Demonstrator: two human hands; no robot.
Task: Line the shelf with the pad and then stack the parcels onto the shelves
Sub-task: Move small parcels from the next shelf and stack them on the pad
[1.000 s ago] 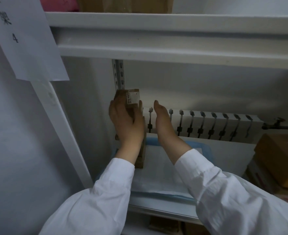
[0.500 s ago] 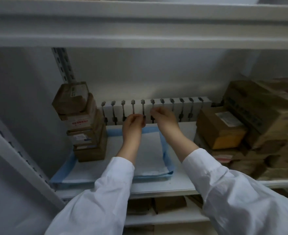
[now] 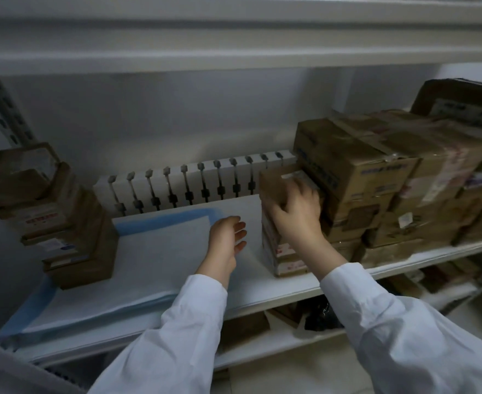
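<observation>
A blue-edged white pad (image 3: 160,248) lies flat on the white shelf (image 3: 262,291). On the pad's left end stands a stack of several brown parcels (image 3: 63,223). My right hand (image 3: 296,211) grips a small brown parcel (image 3: 274,183) at the top of a short stack, at the left edge of a big pile of brown parcels (image 3: 390,183) on the shelf's right side. My left hand (image 3: 227,237) hovers just above the pad's right end, fingers loosely curved and holding nothing.
A white radiator (image 3: 194,183) runs along the wall behind the shelf. Another shelf beam (image 3: 234,46) hangs close overhead. A perforated upright (image 3: 4,112) stands at the back left. More parcels sit on the lower shelf (image 3: 245,328).
Both hands left the stack on the left and moved right. My right hand has reached the right-hand pile and taken hold of a small parcel; the view has swung right.
</observation>
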